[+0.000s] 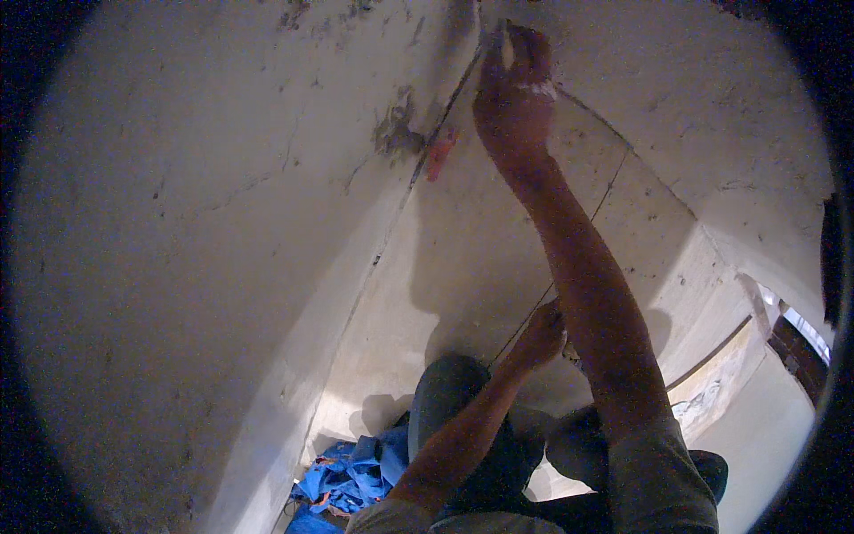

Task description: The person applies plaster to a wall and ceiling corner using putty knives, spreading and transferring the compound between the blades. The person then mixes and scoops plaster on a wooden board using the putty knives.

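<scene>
My right hand (514, 93) is raised to the wall (205, 205) near the corner, up at twelve o'clock, fingers pinched on the top end of a thin string (583, 227). White smears mark the knuckles. My left hand (539, 335) sits low, at about five o'clock from the right one, closed on the string's lower end. The string is stretched taut against the pale wall; its long axis runs from one o'clock down to seven o'clock, partly hidden behind my right forearm. A red mark (439, 153) shows beside the corner seam. Blue cloth (356, 476) lies on the floor at six o'clock.
</scene>
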{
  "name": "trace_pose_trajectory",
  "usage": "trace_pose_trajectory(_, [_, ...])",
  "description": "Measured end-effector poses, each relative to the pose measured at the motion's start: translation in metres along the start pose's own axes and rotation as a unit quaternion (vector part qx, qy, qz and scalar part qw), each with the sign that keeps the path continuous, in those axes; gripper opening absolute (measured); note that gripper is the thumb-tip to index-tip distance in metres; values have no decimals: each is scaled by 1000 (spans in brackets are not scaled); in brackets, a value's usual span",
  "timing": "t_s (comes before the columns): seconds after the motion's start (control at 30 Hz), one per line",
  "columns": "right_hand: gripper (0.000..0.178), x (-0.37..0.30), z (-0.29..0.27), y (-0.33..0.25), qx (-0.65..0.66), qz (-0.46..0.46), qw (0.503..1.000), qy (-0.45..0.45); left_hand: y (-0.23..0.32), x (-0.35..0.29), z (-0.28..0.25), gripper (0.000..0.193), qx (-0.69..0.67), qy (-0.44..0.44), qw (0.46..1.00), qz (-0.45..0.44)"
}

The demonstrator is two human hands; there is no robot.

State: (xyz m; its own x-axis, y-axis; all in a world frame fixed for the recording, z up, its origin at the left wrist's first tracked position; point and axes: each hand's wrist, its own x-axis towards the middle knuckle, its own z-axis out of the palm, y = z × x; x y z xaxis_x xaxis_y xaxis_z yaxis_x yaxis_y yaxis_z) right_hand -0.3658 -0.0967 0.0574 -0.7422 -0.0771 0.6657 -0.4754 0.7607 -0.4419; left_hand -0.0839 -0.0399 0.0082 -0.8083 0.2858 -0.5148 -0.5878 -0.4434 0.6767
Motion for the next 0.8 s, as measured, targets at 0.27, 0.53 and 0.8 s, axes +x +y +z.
trace_pose_trajectory(0.27, [53, 26, 1, -34, 15, 40, 990, -133, 15, -14, 8, 36, 124, -28, 992, -17])
trace_pose_trajectory(0.53, [42, -16, -26, -1, 76, -70, 982, -156, 27, -14, 12, 37, 74, -7, 992, -105])
trace_pose_trajectory(0.8, [25, -51, -26, 24, 251, 488, 767, -333, 6, -13, 4, 42, 125, -54, 981, -138])
